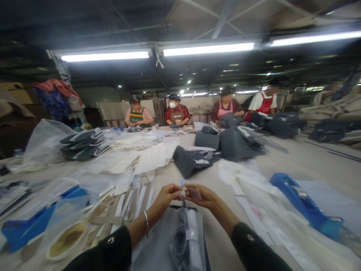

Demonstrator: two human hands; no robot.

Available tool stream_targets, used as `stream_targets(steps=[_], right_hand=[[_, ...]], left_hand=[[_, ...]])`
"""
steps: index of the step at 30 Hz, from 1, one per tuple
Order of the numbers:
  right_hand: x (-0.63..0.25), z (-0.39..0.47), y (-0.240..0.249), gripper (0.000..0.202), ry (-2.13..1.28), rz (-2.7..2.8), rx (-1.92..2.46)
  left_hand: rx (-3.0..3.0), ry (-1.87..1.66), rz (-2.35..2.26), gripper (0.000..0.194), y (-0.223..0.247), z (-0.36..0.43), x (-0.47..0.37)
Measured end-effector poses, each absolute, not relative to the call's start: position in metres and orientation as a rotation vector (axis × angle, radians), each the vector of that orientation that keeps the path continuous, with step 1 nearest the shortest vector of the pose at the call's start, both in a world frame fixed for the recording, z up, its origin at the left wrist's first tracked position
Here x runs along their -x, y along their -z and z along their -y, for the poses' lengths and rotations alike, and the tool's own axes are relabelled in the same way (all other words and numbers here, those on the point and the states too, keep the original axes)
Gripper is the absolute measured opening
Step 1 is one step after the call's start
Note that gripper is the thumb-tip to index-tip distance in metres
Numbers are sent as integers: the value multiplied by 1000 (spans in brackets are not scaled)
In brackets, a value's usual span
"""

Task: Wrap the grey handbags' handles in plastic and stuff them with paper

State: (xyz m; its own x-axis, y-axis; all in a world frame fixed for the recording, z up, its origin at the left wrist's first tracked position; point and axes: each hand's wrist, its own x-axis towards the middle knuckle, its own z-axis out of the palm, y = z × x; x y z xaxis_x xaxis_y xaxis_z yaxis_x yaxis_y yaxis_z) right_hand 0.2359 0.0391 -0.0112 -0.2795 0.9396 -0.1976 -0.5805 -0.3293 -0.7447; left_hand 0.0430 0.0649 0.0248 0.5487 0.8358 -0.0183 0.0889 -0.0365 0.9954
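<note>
My left hand [169, 194], with a bracelet at the wrist, has its thumb and fingers pinched together near the middle of the view. Facing it, my right hand [199, 195] has its fingers bent round a small pale piece [194, 193]. The fingertips of both hands nearly meet at a small whitish bit [182, 183]; blur hides exactly what the left fingertips grip. Below the hands lies a grey item [158, 241] in clear plastic, with a dark coiled cord [180, 239] and a white wrapped strip [194, 241] along it.
A blue tape dispenser [307, 207] is at the right, another blue object [31, 226] at the left beside a bowl [67, 239]. Cut strips [132, 203], white sheets [158, 154] and dark grey fabric pieces [208, 141] cover the table. Several people sit or stand across it.
</note>
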Motion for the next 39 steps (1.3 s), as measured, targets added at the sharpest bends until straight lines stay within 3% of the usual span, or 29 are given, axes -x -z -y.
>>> stream_targets(steps=[4,9,15,21,24,33,36,39], right_hand=[[-233,-33,18,51,-1696,714,805],[-226,-32,26,35,-1504,784,972],[-215,-29,27,20,-1199,923,1093],[-207,-26,15,7,-978,1089,1182],[-202,-23,4,12,-860,1178,1223],[-189,-16,-2,9,-903,1305,1220],[-193,-10,-5,15,-882,1350,1216],[-197,-2,-13,29,-779,1398,1211]], left_hand=[[-1323,-724,-829,41,-28,-62,-36],[-1196,-643,-878,62,-43,-59,-29],[-1129,-618,-879,71,-57,-52,-22],[-1130,-673,-896,65,-56,-54,-18],[-1229,-681,-890,62,-56,-52,-22],[-2202,-666,-1062,28,-68,-40,-26],[-2434,-614,-1053,11,-72,-43,-23],[-2422,-600,-890,13,-73,-46,-27]])
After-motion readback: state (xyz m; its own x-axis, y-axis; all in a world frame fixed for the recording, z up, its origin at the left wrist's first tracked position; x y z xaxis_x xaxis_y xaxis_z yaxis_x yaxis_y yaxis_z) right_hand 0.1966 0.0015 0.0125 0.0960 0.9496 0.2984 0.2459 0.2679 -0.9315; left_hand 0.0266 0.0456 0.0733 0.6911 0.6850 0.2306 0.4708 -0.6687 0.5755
